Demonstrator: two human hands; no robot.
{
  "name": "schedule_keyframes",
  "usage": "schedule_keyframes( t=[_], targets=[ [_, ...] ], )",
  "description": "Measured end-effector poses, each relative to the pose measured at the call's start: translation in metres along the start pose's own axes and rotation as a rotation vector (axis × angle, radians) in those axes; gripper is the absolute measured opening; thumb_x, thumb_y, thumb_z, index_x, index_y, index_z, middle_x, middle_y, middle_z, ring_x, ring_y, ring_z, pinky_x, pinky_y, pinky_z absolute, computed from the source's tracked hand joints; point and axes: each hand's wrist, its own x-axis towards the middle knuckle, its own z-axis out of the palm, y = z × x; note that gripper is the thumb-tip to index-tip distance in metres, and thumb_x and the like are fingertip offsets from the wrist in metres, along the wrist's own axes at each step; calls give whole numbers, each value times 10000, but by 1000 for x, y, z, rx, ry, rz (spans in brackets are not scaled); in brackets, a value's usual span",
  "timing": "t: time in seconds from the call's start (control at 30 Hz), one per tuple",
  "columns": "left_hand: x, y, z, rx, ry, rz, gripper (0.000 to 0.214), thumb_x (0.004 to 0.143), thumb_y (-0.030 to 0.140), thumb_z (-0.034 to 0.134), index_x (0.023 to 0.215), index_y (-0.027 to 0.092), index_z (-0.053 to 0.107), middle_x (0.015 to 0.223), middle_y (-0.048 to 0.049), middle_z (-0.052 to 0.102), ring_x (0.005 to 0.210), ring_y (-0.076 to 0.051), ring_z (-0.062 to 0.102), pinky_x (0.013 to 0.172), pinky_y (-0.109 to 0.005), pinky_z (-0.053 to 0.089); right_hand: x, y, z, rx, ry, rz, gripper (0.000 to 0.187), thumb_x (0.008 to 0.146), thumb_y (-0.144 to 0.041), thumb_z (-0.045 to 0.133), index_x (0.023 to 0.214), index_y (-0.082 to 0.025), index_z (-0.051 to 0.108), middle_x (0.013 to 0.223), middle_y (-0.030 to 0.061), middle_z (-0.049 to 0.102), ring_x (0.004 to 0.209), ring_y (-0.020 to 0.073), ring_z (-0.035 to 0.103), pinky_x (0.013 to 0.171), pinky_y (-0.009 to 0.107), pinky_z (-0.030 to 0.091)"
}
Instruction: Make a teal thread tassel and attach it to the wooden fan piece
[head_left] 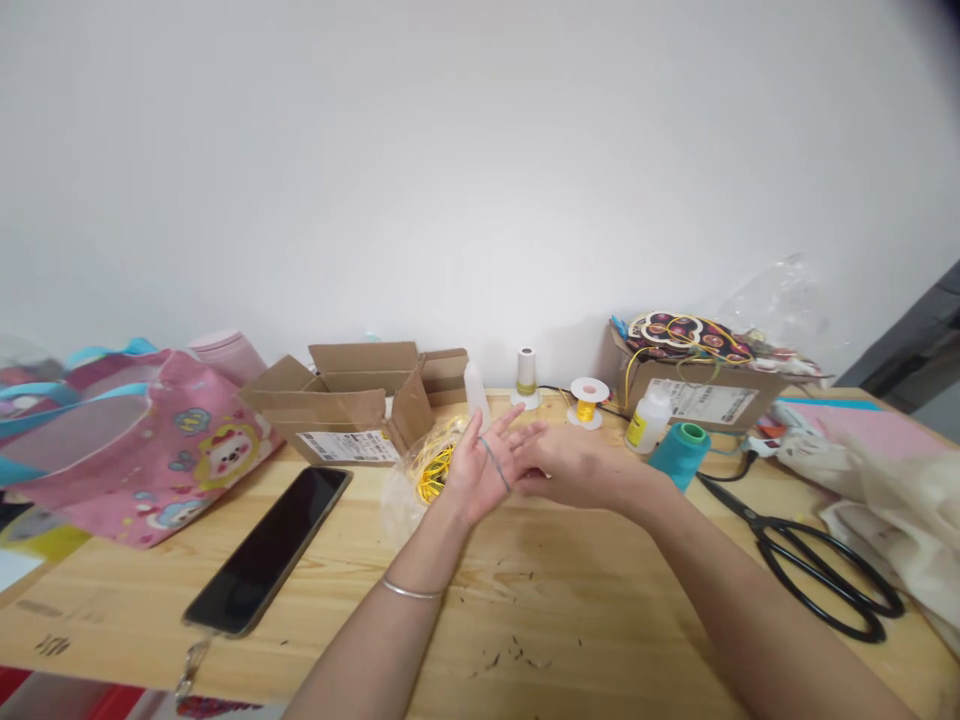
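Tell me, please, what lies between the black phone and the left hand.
In the head view, a clear plastic bag with yellow cord lies between the phone and left hand, with wooden tabletop showing beside the phone.

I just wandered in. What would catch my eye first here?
Probably the left hand, mid-picture, palm up with a thin bluish cord across it, and the right hand close beside it. Next, the bright pink bag at the left of the wooden table, and the big black scissors at the right.
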Motion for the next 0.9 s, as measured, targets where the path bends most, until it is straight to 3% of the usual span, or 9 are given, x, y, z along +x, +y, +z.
schedule_keyframes(
  t=[0.13,0.23,0.37,0.5,0.57,0.67,0.8,0.9],
  targets=[
    [-3,-10,4,40,-68,-149,682,770,628,198,1060,121,551,926,-135,639,785,-211,603,713,-336,439,-2,1,-11,46,8,41,139,748,-169,509,707,-157,641,714,26,630,616,95,520,527,191,300],
    [-5,-19,3,75,-114,-228,799,689,716,160,977,109,593,911,-142,641,854,-245,582,814,-415,387,-1,5,-13,11,38,65,140,752,-201,520,748,-169,656,704,28,641,604,103,525,509,198,286],
    [-6,-24,3,186,-226,-307,857,624,760,243,1032,81,570,1055,-181,585,1026,-299,499,879,-438,323,1,13,-8,6,95,62,151,761,-245,519,767,-187,659,724,21,652,619,111,534,504,198,279],
    [-7,-22,1,271,-341,-357,586,744,547,418,1085,85,536,1150,-188,529,1107,-302,440,903,-440,295,2,19,-6,72,112,55,149,758,-221,520,764,-172,660,708,27,651,606,102,532,522,192,301],
    [-7,-20,0,284,-365,-425,427,787,349,401,1097,84,528,1161,-176,524,1111,-280,443,913,-428,286,3,21,-4,134,114,42,142,749,-210,530,760,-166,665,695,23,649,591,94,526,522,187,308],
    [-8,-19,0,261,-385,-548,433,740,169,333,1117,56,513,1132,-169,543,1098,-253,464,923,-407,276,5,28,4,301,130,-4,152,752,-228,533,760,-156,666,667,10,640,565,80,511,505,176,314],
    [-12,-18,3,151,-457,-605,467,687,172,327,1079,29,538,1059,-184,581,1058,-276,499,914,-430,287,9,44,22,514,92,5,234,772,-305,506,772,-131,662,640,3,624,552,77,505,477,166,332],
    [-14,-14,7,17,-397,-414,459,699,223,326,1074,80,548,1022,-167,606,994,-278,543,902,-458,296,12,54,31,435,160,136,174,732,-274,543,702,-152,664,593,-17,603,539,81,500,484,171,340]
  ],
)
